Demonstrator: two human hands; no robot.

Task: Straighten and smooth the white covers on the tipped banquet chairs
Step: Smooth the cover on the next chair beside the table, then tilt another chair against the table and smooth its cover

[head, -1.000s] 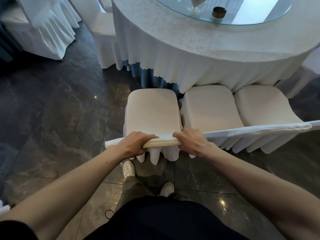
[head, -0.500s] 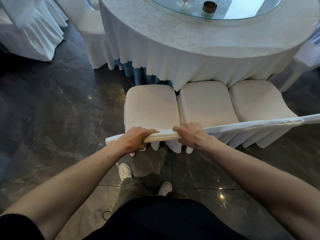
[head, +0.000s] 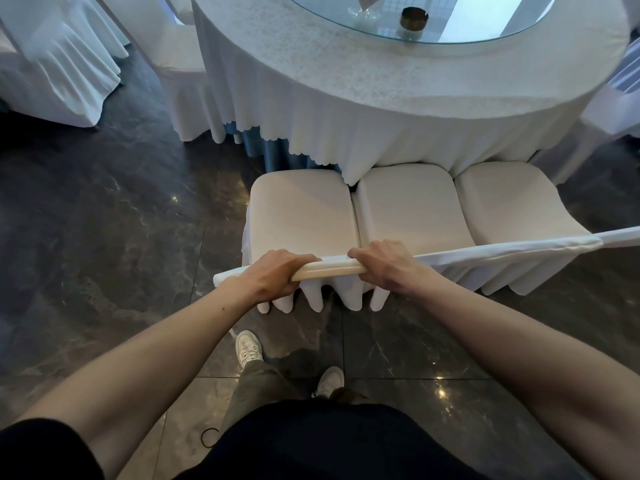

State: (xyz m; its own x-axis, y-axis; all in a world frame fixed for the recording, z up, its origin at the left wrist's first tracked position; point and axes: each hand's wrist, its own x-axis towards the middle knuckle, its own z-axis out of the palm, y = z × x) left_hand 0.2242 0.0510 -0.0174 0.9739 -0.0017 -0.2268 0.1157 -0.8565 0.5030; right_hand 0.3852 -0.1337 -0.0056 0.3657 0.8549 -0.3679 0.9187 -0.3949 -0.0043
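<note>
Three white-covered banquet chairs stand side by side, leaning against the round table. My left hand (head: pixel 277 273) and my right hand (head: pixel 384 266) both grip the top edge of the leftmost chair's back (head: pixel 329 268), where a cream strip shows between them. Its covered surface (head: pixel 301 213) lies smooth in front of my hands. The middle chair (head: pixel 405 206) and the right chair (head: pixel 502 202) follow in line, their top edges forming one white band (head: pixel 519 251) running to the right. Scalloped cover hems (head: pixel 346 299) hang below my hands.
The round table (head: pixel 381 81) has a white cloth, a glass turntable (head: pixel 485 26) and a small brass dish (head: pixel 410 20). More covered chairs stand at far left (head: pixel 59 64), back left (head: pixel 180 57) and right (head: pixel 609 109). The floor (head: pixel 104 237) is dark polished stone. My shoes (head: pixel 247 349) stand below.
The view has shifted a little closer and down toward the table. Both hands keep the same grip on the chair back's top edge.
</note>
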